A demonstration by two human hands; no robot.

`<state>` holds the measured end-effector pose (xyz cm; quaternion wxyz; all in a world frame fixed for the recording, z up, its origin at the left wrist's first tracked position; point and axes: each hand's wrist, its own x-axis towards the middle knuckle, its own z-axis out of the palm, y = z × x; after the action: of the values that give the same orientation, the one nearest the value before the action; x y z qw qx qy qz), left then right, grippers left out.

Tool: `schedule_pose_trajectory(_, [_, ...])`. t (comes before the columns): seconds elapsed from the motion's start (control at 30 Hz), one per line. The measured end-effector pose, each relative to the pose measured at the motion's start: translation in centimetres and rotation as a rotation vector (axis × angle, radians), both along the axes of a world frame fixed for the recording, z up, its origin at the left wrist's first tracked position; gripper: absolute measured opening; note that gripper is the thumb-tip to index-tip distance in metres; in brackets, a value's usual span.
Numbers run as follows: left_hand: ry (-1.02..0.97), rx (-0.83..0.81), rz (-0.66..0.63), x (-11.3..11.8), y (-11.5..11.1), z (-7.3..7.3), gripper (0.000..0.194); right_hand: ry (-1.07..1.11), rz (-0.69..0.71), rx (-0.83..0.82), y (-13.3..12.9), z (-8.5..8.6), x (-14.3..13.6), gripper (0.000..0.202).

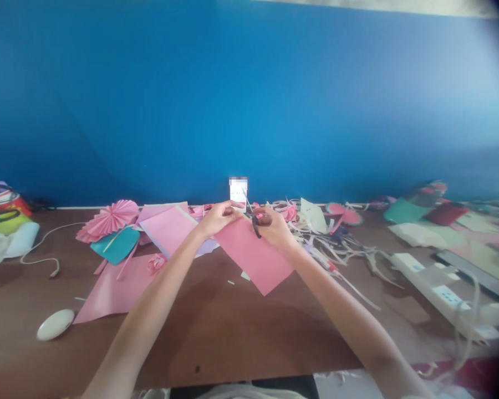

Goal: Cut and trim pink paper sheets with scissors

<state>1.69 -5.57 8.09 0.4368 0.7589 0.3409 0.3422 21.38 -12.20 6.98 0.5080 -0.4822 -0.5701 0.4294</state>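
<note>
A pair of scissors with dark handles is in my right hand, its thin blades pointing up and away. My left hand pinches the upper edge of a pink sheet of paper. The sheet hangs at a slant between my arms, one corner pointing down over the table. The blades are close to the sheet's top edge; whether they touch it I cannot tell. Just beyond my hands a phone with a lit screen leans against the blue wall.
A folded pink paper fan, a teal piece and pink sheets lie left. A white mouse sits near them. Paper strips are heaped right, before a power strip with cables. The brown table meets the blue wall.
</note>
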Motion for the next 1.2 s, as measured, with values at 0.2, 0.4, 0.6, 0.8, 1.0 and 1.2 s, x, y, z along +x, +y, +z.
schedule_pose_trajectory(0.2, [0.028,-0.138,-0.118,-0.4,-0.1,0.2,0.041,-0.035,0.010,0.037,-0.1,0.7,0.4,0.039])
schedule_pose_trajectory(0.4, [0.041,-0.106,-0.078,-1.0,0.2,0.4,0.039,-0.155,0.108,0.130,0.2,1.4,1.5,0.038])
schedule_pose_trajectory(0.6, [-0.031,-0.118,-0.092,-1.2,-0.1,1.0,0.038,-0.416,0.192,0.256,1.1,0.6,3.0,0.034])
schedule_pose_trajectory(0.8, [-0.017,-0.108,-0.118,-1.7,-0.2,1.5,0.041,-0.538,0.216,0.304,1.4,0.1,3.2,0.030])
schedule_pose_trajectory(1.0, [-0.010,-0.074,-0.141,-2.0,-0.1,1.8,0.040,-0.593,0.235,0.298,1.1,0.9,3.6,0.034])
schedule_pose_trajectory(1.2, [0.022,-0.003,-0.136,-1.8,-0.1,1.8,0.035,-0.611,0.241,0.295,1.1,0.7,3.6,0.033])
